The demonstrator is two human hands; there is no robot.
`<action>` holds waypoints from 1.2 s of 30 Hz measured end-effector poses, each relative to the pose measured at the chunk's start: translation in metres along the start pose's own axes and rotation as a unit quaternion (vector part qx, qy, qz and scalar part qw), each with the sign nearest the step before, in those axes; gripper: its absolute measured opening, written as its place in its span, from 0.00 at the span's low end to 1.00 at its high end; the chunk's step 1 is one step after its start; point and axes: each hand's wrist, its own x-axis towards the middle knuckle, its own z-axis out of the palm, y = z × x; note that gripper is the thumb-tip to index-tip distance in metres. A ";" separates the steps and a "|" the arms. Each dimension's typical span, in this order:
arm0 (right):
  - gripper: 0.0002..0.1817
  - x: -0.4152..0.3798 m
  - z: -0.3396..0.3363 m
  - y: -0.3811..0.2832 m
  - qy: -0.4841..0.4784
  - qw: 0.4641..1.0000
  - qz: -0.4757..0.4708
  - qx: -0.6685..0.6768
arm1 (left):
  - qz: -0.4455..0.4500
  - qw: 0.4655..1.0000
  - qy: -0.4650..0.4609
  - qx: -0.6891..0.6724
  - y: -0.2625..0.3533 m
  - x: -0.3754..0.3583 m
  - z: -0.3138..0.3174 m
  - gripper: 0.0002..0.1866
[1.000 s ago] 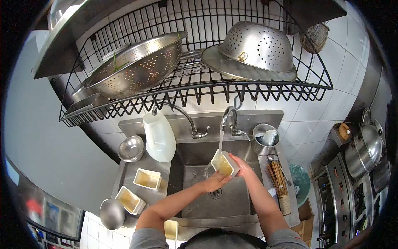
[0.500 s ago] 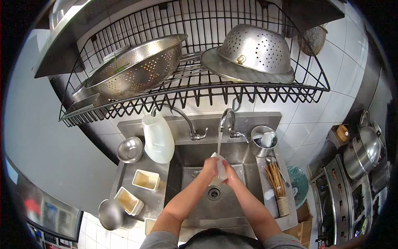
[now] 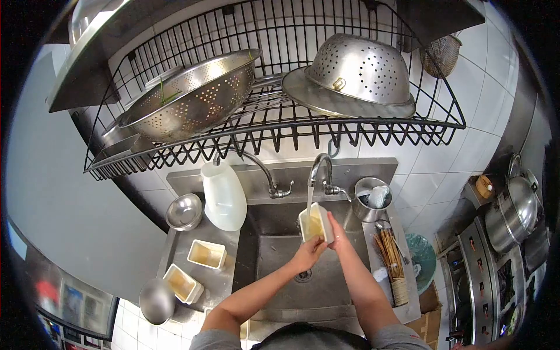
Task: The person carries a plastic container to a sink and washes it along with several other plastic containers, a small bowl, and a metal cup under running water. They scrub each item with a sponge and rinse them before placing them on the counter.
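Note:
A small white rectangular container (image 3: 328, 220) is tilted under the running tap (image 3: 321, 162), its opening facing up and toward the left. Water falls into it, and its inside looks yellowish. My left hand (image 3: 308, 255) grips its near edge, with the fingers closed at the rim. Along the right side, my right hand (image 3: 338, 234) holds it with the fingers against the outer wall. Both hands are above the steel sink (image 3: 274, 248), whose drain is partly hidden beneath my left wrist.
Two similar containers (image 3: 207, 255) stand on the left counter beside metal bowls (image 3: 184, 212) and a large translucent jug (image 3: 224, 198). A bound whisk of sticks (image 3: 391, 256) and a steel pot (image 3: 371, 198) occupy the right ledge. Colanders (image 3: 364, 67) rest on the black wire rack overhead.
The container has turned so its opening now shows, and it has moved slightly up and to the right. My left hand has shifted down to its near edge.

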 end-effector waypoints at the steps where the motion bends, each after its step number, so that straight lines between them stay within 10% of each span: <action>1: 0.31 0.005 -0.010 0.000 -0.036 0.998 0.017 0.044 | 0.011 0.998 -0.025 0.053 0.013 -0.004 -0.003 0.15; 7: 0.34 0.007 -0.017 -0.002 -0.142 0.985 0.032 0.095 | 0.279 0.856 -0.101 0.424 0.025 0.025 -0.053 0.09; 14: 0.30 0.000 -0.005 -0.001 -0.042 0.999 0.011 0.022 | 0.158 0.739 -0.155 0.636 0.018 0.038 -0.032 0.15; 18: 0.29 0.004 -0.021 0.008 -0.034 0.999 0.011 0.016 | -0.007 0.793 -0.283 0.540 0.019 0.037 -0.030 0.20; 21: 0.29 0.008 -0.023 0.020 -0.031 0.999 0.008 0.021 | -0.054 0.927 -0.222 0.299 -0.026 0.027 -0.034 0.25; 24: 0.30 0.023 -0.027 0.031 -0.046 0.997 0.022 0.052 | -0.233 0.934 -0.169 0.213 0.029 0.016 -0.033 0.32; 27: 0.31 0.034 -0.017 0.042 0.001 0.997 0.057 0.056 | -0.082 0.989 -0.068 0.102 -0.031 0.030 -0.032 0.29; 30: 0.29 0.021 0.020 0.037 0.134 0.989 0.052 -0.029 | -0.139 0.942 0.142 0.270 -0.004 0.041 -0.035 0.26; 32: 0.25 -0.001 0.053 0.023 0.238 0.955 0.024 -0.175 | -0.082 0.934 0.206 0.279 -0.018 0.048 -0.039 0.24; 33: 0.22 0.089 -0.036 0.071 0.240 0.905 -0.126 -0.328 | -0.101 0.934 0.181 0.291 -0.008 0.052 -0.047 0.24; 36: 0.23 0.052 -0.016 0.042 0.176 0.662 -0.379 -0.623 | -0.066 0.916 0.109 0.380 0.002 0.070 -0.046 0.22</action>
